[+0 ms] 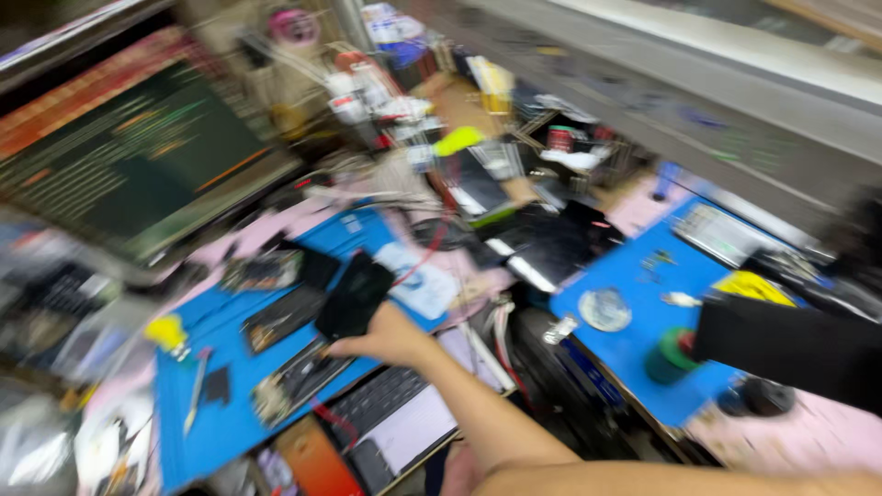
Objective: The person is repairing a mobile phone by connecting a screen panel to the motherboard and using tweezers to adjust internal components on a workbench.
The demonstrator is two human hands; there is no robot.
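The picture is blurred by motion. My right hand [390, 338] reaches forward from the lower right on a bare forearm and grips the lower end of a black phone [354, 296]. It holds the phone tilted over a blue work mat [216, 422]. On the mat beside the phone lie an opened phone body [283, 317], a circuit board [303, 375] and a small screwdriver [196, 390]. My left hand is not in view.
A second blue mat [643, 276] at the right carries a round metal lid [604, 310] and a green tape roll [671, 356]. A dark sleeve-like shape [790, 347] lies over its right end. A monitor [129, 156] stands at the back left. Cables and tools crowd the back.
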